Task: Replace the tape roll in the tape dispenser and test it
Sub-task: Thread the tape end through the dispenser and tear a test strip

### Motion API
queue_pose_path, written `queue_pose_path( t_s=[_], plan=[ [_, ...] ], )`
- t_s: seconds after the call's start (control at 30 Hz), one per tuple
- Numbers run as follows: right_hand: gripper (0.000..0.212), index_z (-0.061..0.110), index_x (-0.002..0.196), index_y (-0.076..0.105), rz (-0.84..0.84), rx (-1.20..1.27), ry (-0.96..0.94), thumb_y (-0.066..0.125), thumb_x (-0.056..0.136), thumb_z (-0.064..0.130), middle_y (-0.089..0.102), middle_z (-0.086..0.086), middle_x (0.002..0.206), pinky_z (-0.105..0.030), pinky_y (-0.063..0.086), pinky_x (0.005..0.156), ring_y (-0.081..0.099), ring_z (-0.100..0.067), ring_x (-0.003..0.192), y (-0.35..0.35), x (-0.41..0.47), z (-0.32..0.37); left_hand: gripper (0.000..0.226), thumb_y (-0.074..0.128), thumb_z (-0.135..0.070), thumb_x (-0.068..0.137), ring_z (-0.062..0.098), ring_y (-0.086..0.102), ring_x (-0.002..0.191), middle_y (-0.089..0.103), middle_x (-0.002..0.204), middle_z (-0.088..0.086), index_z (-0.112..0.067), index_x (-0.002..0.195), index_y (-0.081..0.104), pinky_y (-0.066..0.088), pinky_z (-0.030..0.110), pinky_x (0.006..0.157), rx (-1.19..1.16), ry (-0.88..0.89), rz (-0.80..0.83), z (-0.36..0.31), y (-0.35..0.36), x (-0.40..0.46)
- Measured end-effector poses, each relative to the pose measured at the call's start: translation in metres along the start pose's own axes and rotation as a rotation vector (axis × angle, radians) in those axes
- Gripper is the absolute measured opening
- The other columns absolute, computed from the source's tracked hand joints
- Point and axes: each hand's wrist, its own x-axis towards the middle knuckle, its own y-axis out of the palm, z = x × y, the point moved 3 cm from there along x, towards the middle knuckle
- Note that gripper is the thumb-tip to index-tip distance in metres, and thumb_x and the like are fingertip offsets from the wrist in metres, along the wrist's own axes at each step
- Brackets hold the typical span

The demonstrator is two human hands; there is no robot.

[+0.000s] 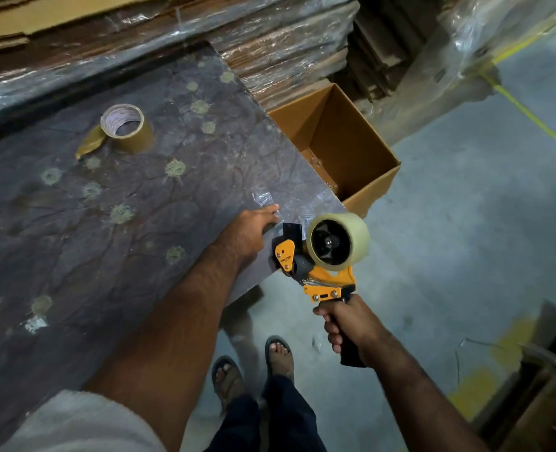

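Note:
My right hand (pixel 345 324) grips the black handle of an orange tape dispenser (pixel 319 275) held just off the table's near right corner. A clear tape roll (pixel 351 236) sits on its hub. My left hand (pixel 250 230) lies flat on the dark table (pixel 107 239) near that corner, fingers pressed on a shiny strip of clear tape (pixel 270 200) stuck to the surface, right beside the dispenser's front end. A brown tape roll (pixel 126 128) with a loose tail rests at the table's far left.
An open, empty cardboard box (pixel 368 177) stands on the floor past the table's right edge. Plastic-wrapped stacks of flat cardboard (pixel 270 44) line the back. Grey concrete floor (pixel 465 223) with yellow lines lies to the right. My sandalled feet (pixel 254 363) stand below the corner.

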Motion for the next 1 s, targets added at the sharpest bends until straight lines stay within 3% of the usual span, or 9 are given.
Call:
queue_pose_path(
  t_s=[0.23,0.33,0.53,0.73,0.83,0.9,1.0],
  plan=[
    [0.028,0.011,0.064,0.043,0.061,0.034,-0.026,0.062,0.084,0.009,0.034,-0.007,0.050,-0.029,0.027,0.045,0.029,-0.021,0.039,-0.017,-0.005,-0.008,0.070,0.051,0.023,0.076,0.011,0.048,0.139,0.048,0.154,-0.010,-0.017,0.132,0.065,0.038,0.032,0.118,0.020,-0.035,0.032,-0.001,-0.001,0.005],
    [0.027,0.009,0.066,0.044,0.036,0.025,-0.074,0.063,0.085,0.008,0.034,-0.008,0.049,-0.029,0.027,0.044,0.029,-0.020,0.039,-0.024,-0.008,-0.006,0.060,0.050,0.017,0.082,0.015,0.048,0.139,0.051,0.152,-0.009,-0.018,0.127,0.069,0.036,0.032,0.119,-0.006,-0.079,0.076,-0.004,-0.008,0.011],
    [0.026,0.008,0.067,0.046,0.052,-0.007,-0.167,0.064,0.086,0.010,0.037,-0.009,0.049,-0.029,0.031,0.044,0.032,-0.022,0.038,-0.036,-0.022,0.019,0.045,0.051,0.012,0.087,0.015,0.064,0.113,0.071,0.120,0.002,-0.014,0.118,0.071,0.050,0.028,0.099,-0.237,-0.153,-0.038,-0.029,-0.025,-0.006],
    [0.030,0.011,0.063,0.048,0.226,0.112,-0.176,0.066,0.087,0.013,0.036,-0.008,0.051,-0.029,0.032,0.044,0.031,-0.022,0.040,-0.028,-0.053,0.057,0.034,0.057,0.009,0.091,0.011,0.069,0.103,0.075,0.112,0.004,-0.008,0.117,0.071,0.053,0.026,0.096,-0.439,-0.171,-0.103,-0.046,-0.057,-0.057],
    [0.031,0.014,0.061,0.047,0.370,0.186,-0.120,0.065,0.087,0.016,0.033,-0.004,0.051,-0.026,0.033,0.042,0.030,-0.018,0.039,-0.014,-0.075,0.076,0.034,0.059,0.010,0.090,0.003,0.068,0.092,0.076,0.108,0.003,-0.009,0.116,0.069,0.054,0.018,0.081,-0.578,-0.194,-0.181,-0.054,-0.081,-0.086],
    [0.031,0.017,0.059,0.047,0.480,0.222,-0.076,0.066,0.084,0.020,0.033,0.000,0.049,-0.024,0.034,0.041,0.031,-0.014,0.036,-0.001,-0.089,0.086,0.034,0.057,0.009,0.089,0.008,0.070,0.088,0.077,0.107,0.001,-0.011,0.113,0.070,0.051,0.020,0.071,-0.687,-0.218,-0.234,-0.059,-0.098,-0.105],
    [0.031,0.018,0.060,0.047,0.592,0.242,-0.086,0.067,0.082,0.022,0.034,0.003,0.046,-0.023,0.035,0.040,0.032,-0.011,0.034,0.018,-0.100,0.097,0.036,0.052,0.007,0.088,0.015,0.072,0.089,0.079,0.104,-0.002,-0.018,0.107,0.072,0.050,0.028,0.071,-0.771,-0.253,-0.316,-0.061,-0.120,-0.126]
  ],
)
